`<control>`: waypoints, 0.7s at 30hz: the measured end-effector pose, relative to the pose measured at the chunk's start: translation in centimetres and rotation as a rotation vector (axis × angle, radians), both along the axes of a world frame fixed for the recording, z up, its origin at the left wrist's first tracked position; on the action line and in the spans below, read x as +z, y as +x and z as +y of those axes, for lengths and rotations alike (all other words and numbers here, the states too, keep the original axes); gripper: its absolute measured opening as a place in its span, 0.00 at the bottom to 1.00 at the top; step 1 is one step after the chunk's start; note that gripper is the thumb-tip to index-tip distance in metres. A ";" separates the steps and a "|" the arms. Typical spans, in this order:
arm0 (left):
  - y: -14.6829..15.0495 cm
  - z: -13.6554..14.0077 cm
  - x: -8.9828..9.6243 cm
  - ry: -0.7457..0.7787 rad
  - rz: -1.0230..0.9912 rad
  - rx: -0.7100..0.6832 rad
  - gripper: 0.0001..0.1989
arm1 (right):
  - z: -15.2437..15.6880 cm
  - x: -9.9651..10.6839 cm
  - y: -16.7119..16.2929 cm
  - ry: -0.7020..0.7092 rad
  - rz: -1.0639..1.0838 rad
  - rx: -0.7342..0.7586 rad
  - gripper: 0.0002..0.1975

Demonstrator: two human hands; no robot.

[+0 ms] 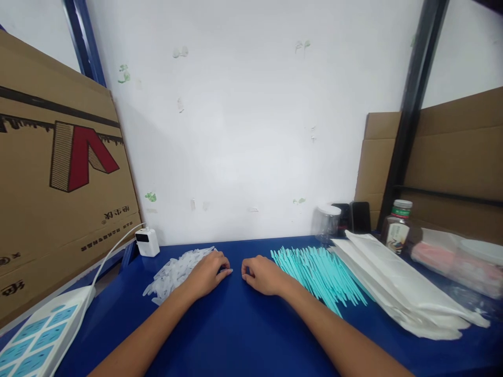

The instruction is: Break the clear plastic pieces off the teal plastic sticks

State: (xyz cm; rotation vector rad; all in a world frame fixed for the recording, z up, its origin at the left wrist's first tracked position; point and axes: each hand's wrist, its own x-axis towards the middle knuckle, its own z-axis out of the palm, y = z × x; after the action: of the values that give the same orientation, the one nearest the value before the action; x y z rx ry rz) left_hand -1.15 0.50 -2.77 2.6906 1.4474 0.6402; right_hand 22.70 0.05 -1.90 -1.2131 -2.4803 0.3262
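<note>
My left hand rests at the right edge of a heap of small translucent plastic pieces, its fingers curled toward the thumb. A tiny pale tip shows at the thumb; whether it is a piece in the grasp, I cannot tell. Opposite it, my right hand lies on the blue table with fingers curled inward and nothing visible in them. Just right of that hand is a spread pile of thin turquoise plastic sticks, lying roughly side by side. A short gap separates the two hands.
White plastic bags lie right of the sticks. Behind them stand a clear jar, a dark bottle and a bag with pink contents. At left are a white cube charger, a power strip and a large carton.
</note>
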 end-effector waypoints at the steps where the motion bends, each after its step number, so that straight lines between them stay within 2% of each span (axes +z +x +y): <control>1: 0.0 0.0 0.0 0.001 0.003 0.003 0.07 | 0.0 0.0 0.0 0.000 0.000 0.001 0.05; 11: 0.2 -0.3 0.2 0.016 0.058 -0.007 0.04 | -0.1 0.0 0.0 -0.007 -0.007 0.005 0.05; 21: 0.3 -0.2 -0.2 0.022 0.047 -0.070 0.07 | 0.2 -0.3 0.0 -0.019 -0.020 0.017 0.05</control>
State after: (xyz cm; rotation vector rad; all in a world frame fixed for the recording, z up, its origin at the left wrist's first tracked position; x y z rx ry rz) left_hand -0.86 0.35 -2.93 2.7778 1.3563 0.5958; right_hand 22.74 0.22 -2.21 -1.2096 -2.5114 0.3448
